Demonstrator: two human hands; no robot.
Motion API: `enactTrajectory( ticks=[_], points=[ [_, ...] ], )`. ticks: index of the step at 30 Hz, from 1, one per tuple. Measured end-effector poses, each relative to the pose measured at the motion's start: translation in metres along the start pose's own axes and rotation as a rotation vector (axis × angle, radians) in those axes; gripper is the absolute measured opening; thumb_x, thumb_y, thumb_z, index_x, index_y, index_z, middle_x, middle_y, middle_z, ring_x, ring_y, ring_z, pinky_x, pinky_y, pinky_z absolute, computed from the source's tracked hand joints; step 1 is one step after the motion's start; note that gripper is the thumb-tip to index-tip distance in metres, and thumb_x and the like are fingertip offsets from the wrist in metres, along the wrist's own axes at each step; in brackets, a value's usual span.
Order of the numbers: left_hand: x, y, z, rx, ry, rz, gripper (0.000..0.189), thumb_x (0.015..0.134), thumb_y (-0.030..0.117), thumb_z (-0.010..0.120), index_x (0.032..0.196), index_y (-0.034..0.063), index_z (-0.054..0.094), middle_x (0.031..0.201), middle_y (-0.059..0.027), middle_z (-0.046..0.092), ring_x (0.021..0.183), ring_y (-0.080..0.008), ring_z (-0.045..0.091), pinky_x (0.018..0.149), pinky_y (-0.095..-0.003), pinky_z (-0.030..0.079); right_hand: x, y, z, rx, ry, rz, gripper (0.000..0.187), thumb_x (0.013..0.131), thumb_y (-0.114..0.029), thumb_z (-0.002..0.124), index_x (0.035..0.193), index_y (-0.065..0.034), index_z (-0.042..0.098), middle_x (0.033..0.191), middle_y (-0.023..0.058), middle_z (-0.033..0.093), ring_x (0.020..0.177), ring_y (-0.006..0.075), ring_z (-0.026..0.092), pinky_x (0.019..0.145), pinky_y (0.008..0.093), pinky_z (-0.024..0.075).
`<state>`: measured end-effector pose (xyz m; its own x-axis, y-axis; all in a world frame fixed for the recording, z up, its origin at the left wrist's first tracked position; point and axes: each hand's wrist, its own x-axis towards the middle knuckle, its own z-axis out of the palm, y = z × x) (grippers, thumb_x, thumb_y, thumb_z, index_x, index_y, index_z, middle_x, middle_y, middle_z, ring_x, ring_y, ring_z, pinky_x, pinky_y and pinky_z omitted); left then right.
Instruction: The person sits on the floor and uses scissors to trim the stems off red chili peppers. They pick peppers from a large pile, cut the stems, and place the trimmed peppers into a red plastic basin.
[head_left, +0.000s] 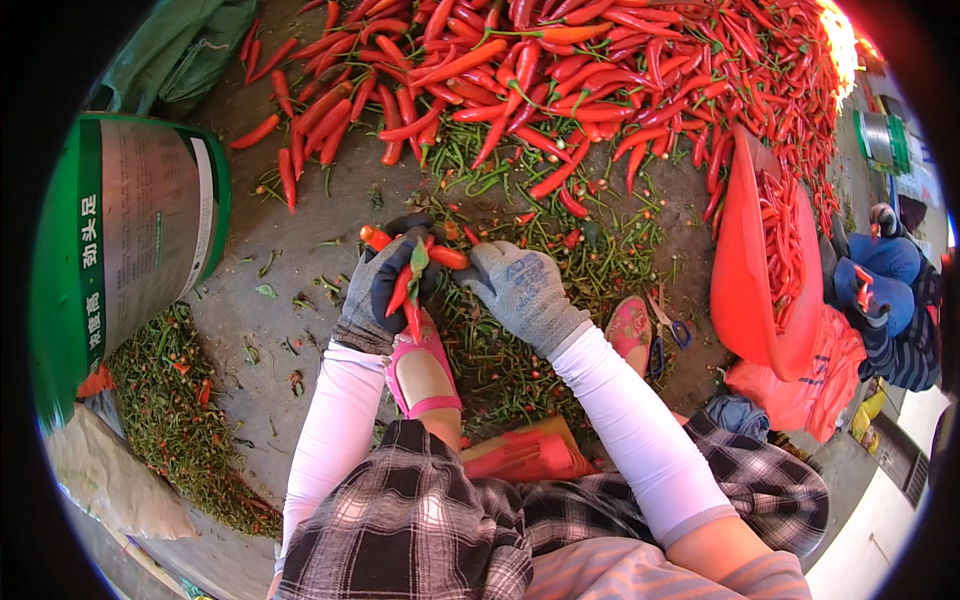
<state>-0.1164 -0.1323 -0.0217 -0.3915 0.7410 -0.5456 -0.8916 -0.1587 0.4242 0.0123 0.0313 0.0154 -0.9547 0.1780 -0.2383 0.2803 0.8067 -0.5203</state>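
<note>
My left hand (385, 281), in a grey and black work glove, is closed around several red chili peppers (401, 290), with a green leaf among them. My right hand (521, 289), in a grey glove, reaches in from the right. Its thumb and fingertips are at the end of an orange-red chili (448, 257) that points out of the left hand; whether they pinch it cannot be made out. Green chili stems (555, 300) cover the ground below and beside both hands. A large pile of red chilies (600, 75) lies beyond them.
A green bucket (150, 225) stands at the left, near a heap of stems (180, 420). At the right are a red plastic scoop-shaped container (739, 277) holding chilies, scissors (664, 322) by my shoe, and a red plastic bag (810, 382). Another person (892, 300) sits beyond.
</note>
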Motion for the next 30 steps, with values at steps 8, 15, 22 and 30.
enactTrajectory(
  ticks=[8, 15, 22, 30],
  points=[
    [0.003, -0.007, -0.013, -0.313, 0.008, -0.243, 0.036, 0.102, 0.015, 0.053, 0.135, 0.0013, 0.054, 0.112, -0.0116, 0.067, 0.065, -0.0155, 0.062, 0.053, -0.0256, 0.052, -0.006, 0.014, -0.027, -0.257, -0.175, -0.453, 0.012, 0.09, -0.024, 0.06, 0.096, -0.0153, 0.065, 0.09, 0.0053, 0.064, 0.077, 0.0246, 0.069, 0.068, 0.0366, 0.0558],
    [0.004, -0.007, -0.008, -0.614, -0.027, -0.207, 0.048, 0.103, 0.015, 0.047, 0.15, 0.006, 0.039, 0.115, -0.0117, 0.068, 0.056, -0.015, 0.058, 0.054, -0.0255, 0.051, 0.041, 0.085, -0.052, -0.577, -0.06, -0.112, 0.048, 0.084, -0.011, 0.062, 0.132, -0.0132, 0.06, 0.111, 0.012, 0.06, 0.084, 0.0302, 0.068, 0.071, 0.0408, 0.0563],
    [-0.005, -0.007, 0.017, 0.231, -0.161, -0.157, 0.061, 0.096, 0.011, 0.061, 0.151, 0.0064, 0.037, 0.112, -0.0102, 0.064, 0.08, -0.0165, 0.061, 0.067, -0.0287, 0.053, 0.016, 0.037, -0.044, 0.057, 0.233, -0.058, 0.034, 0.082, -0.019, 0.071, 0.115, -0.0108, 0.065, 0.099, 0.0121, 0.064, 0.093, 0.0289, 0.066, 0.079, 0.0413, 0.0538],
    [-0.007, -0.016, 0.024, 0.359, -0.109, -0.217, 0.055, 0.092, 0.008, 0.069, 0.141, -0.0009, 0.047, 0.124, -0.0123, 0.064, 0.11, -0.0242, 0.065, 0.094, -0.0377, 0.054, -0.01, -0.001, -0.036, 0.572, 0.356, 0.042, 0.022, 0.077, -0.011, 0.077, 0.098, -0.0066, 0.071, 0.095, 0.0131, 0.069, 0.091, 0.0328, 0.066, 0.08, 0.0408, 0.0536]
  ],
)
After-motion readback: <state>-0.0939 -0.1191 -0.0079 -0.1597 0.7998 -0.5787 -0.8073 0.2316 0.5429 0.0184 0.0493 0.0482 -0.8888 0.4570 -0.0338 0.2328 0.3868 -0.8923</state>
